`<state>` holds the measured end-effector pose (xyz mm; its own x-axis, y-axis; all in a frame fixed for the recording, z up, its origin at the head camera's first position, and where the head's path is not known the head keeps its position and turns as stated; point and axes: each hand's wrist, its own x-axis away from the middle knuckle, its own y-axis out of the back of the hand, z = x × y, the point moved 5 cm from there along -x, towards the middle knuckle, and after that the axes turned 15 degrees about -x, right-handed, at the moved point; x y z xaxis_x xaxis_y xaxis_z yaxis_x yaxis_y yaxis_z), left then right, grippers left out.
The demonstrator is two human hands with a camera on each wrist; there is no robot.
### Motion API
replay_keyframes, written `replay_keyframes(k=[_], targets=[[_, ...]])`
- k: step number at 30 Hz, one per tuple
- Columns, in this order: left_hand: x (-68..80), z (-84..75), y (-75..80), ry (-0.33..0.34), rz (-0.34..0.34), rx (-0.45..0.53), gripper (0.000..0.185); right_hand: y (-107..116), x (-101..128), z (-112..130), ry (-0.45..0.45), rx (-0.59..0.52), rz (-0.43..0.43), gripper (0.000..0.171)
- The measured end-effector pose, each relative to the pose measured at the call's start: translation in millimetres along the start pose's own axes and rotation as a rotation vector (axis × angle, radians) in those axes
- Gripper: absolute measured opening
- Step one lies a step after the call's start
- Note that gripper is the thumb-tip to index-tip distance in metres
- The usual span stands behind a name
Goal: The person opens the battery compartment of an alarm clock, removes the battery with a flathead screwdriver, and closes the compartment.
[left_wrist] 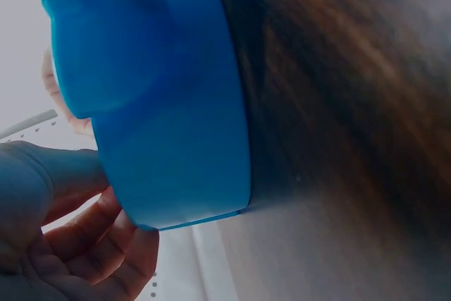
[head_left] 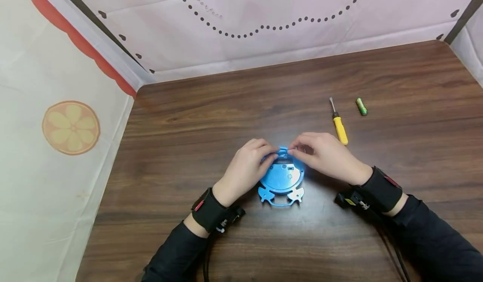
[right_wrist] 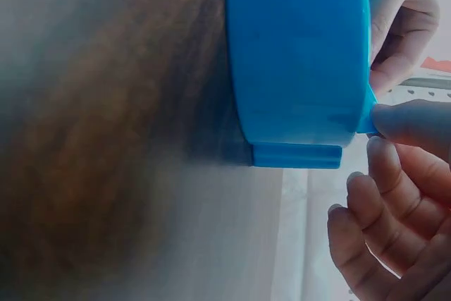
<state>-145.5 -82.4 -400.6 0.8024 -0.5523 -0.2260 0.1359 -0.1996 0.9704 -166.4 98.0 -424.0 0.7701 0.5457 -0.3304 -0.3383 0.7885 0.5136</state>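
A round blue alarm clock (head_left: 282,178) lies face down on the table, its handle and two ear-like pieces towards me. A dark battery slot shows in its back near the far edge. With thumb and fingers, my left hand (head_left: 250,161) grips the clock's far left edge; its fingertips (left_wrist: 144,244) sit at the rim in the left wrist view. My right hand (head_left: 324,154) pinches a thin blue battery cover (right_wrist: 367,114), which stands up from the clock's back. In the right wrist view the other right fingers are spread below it.
Beyond my right hand lies a yellow-handled screwdriver (head_left: 340,130), its metal tip pointing away. A green battery (head_left: 361,106) is to its right. The brown wooden table (head_left: 226,105) meets printed cloth walls at the back and left. Black cables trail from both wrist straps.
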Motion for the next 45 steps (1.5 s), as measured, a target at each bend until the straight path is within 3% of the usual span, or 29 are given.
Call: replay_keyframes(k=[12, 22, 30, 45], targets=[[8.6, 11.3, 0.8, -0.010, -0.045, 0.070, 0.016, -5.6, 4.8, 4.1, 0.013, 0.136, 0.005, 0.005], [6.5, 13.6, 0.3, -0.022, -0.069, 0.089, 0.014, -7.4, 4.1, 2.7, 0.033, 0.119, 0.011, 0.007], [8.6, 15.1, -2.4, -0.002, -0.088, 0.087, 0.015, -8.4, 3.9, 3.7, 0.122, 0.121, 0.011, 0.009], [3.7, 15.4, -7.8, 0.036, -0.085, 0.077, 0.015, -9.7, -3.2, -4.6, 0.040, 0.077, 0.049, 0.008]])
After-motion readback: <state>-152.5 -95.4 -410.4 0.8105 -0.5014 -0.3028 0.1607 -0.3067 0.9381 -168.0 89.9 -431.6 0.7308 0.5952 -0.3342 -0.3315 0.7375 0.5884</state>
